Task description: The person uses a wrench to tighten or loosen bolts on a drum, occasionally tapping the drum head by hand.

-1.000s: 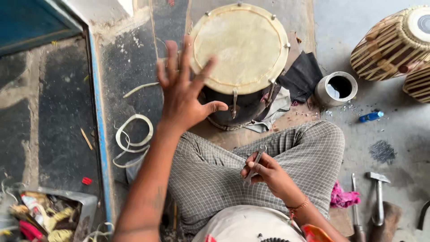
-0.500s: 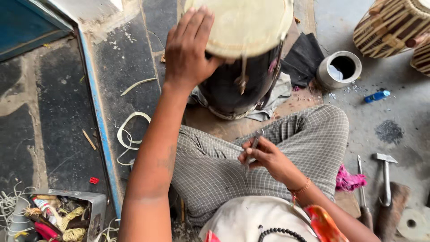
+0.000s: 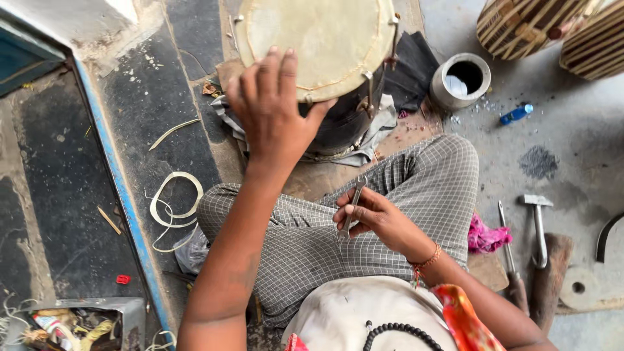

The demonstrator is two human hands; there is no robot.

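Note:
A drum [image 3: 325, 39] with a pale skin head and a dark body stands on the floor in front of my crossed legs. My left hand [image 3: 270, 104] grips its near rim, fingers over the skin and thumb on the edge. My right hand [image 3: 374, 218] rests over my checked trousers and holds a small metal spanner [image 3: 352, 203] upright between its fingers.
A hammer [image 3: 538, 224] and a screwdriver [image 3: 510, 260] lie on the floor at the right beside a pink cloth [image 3: 486, 237]. An open grey tin [image 3: 460, 79] and striped drums [image 3: 539, 26] stand behind. Coiled strips [image 3: 174, 201] lie left; a tray of odds [image 3: 78, 325] bottom left.
My left hand went from raised with spread fingers down onto the drum's rim and gripped it. The drum now sits nearer and more centred. My right hand keeps the spanner.

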